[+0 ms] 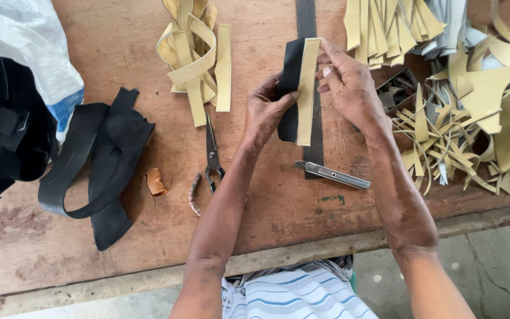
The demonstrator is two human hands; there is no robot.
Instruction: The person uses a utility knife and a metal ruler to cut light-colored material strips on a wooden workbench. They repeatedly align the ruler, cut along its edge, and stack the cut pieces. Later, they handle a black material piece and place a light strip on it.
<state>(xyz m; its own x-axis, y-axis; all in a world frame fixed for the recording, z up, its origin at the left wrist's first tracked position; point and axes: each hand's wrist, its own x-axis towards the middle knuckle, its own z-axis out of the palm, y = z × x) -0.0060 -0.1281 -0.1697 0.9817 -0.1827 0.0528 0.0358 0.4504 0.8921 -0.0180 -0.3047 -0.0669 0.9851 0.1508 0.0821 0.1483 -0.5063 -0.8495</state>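
- A white woven sack is lying at the far left of the wooden table, with a heap of black scraps spilling beneath it.
- Wide black strips are sprawling beside it, a small tan offcut sitting just to their right.
- A bundle of yellowish strips is resting at the top, with scissors lying below it.
- The left hand is grasping the black strip along its left edge, holding it above the table's middle.
- The yellowish strip is lying against the black one's right side.
- The right hand is pinching that pair at its top right corner.
- A long dark ruler is running underneath, a utility knife lying near its lower end.
- Yellowish trimmings are piling up at the right.
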